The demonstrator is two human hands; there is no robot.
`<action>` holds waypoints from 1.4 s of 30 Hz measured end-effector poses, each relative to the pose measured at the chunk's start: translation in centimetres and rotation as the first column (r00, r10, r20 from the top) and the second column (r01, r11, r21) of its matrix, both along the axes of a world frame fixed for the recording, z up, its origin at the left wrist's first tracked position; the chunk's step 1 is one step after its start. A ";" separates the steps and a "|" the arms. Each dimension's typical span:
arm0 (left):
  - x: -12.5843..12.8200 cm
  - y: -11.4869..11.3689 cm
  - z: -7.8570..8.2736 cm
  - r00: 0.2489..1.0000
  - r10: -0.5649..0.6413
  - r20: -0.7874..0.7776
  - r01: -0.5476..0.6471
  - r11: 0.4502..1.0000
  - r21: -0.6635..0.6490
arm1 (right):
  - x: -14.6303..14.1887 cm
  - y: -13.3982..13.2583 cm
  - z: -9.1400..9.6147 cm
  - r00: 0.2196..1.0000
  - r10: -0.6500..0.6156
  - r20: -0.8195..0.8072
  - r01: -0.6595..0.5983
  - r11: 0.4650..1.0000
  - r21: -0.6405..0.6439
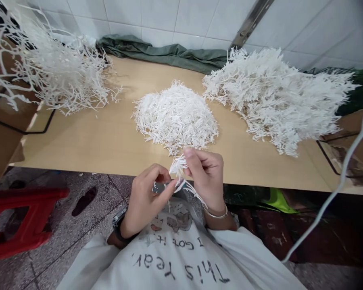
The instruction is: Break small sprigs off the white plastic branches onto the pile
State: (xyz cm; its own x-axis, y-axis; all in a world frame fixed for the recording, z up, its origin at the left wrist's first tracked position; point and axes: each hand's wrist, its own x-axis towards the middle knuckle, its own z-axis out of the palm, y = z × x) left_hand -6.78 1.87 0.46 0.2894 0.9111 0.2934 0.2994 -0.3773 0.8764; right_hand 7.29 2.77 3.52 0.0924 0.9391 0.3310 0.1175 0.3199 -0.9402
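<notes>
Between my two hands, just over the table's front edge, is a white branched plastic sprig [178, 164] with thin tips fanned out. My right hand [203, 173] is closed, thumb and curled fingers pinching the sprig from the right. More thin white strands hang below, toward my right wrist. My left hand [151, 197] is closed too, its thumb and index finger meeting at the sprig's lower part. Right behind my hands lies a mound of small white plastic sprigs [177, 117] on the tan table [109, 141].
Long white branched stems [69, 72] are piled at the left. A larger heap of white sprigs [278, 96] lies at the right. Dark green cloth [166, 55] runs along the tiled wall. A white cable [335, 189] crosses at right; a red stool [21, 217] stands lower left.
</notes>
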 end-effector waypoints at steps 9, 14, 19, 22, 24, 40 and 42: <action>0.8 0.0 -2.1 0.816 -0.171 0.552 0.384 0.874 -0.298 | 0.3 -1.2 -0.7 1.000 0.008 0.002 -0.008 0.996 0.087; 1.4 -0.3 -1.6 0.617 0.026 0.786 0.488 0.771 -0.409 | 1.6 -1.7 -1.9 0.989 -0.031 0.144 -0.002 0.974 0.226; 1.4 -0.6 -0.9 0.571 -0.077 0.817 0.600 0.718 -0.352 | 2.8 -1.5 -3.3 0.904 -0.191 0.382 -0.033 0.860 0.509; 1.5 -0.6 -1.5 0.558 -0.096 0.824 0.653 0.664 -0.365 | 3.7 -1.3 -4.4 0.833 -0.336 0.439 -0.033 0.762 0.646; 1.6 -0.3 -1.7 0.569 -0.019 0.822 0.652 0.619 -0.437 | 4.2 -1.2 -5.0 0.824 -0.387 0.414 -0.017 0.712 0.702; 0.9 -0.5 -1.5 0.883 -0.186 0.431 0.334 0.894 -0.298 | 4.5 -0.9 -3.2 0.775 0.546 -0.318 -0.614 0.769 -0.177; 0.7 -0.5 -1.4 0.924 -0.185 0.335 0.273 0.932 -0.239 | 4.6 -0.6 -2.8 0.707 0.591 -0.389 -0.691 0.695 -0.200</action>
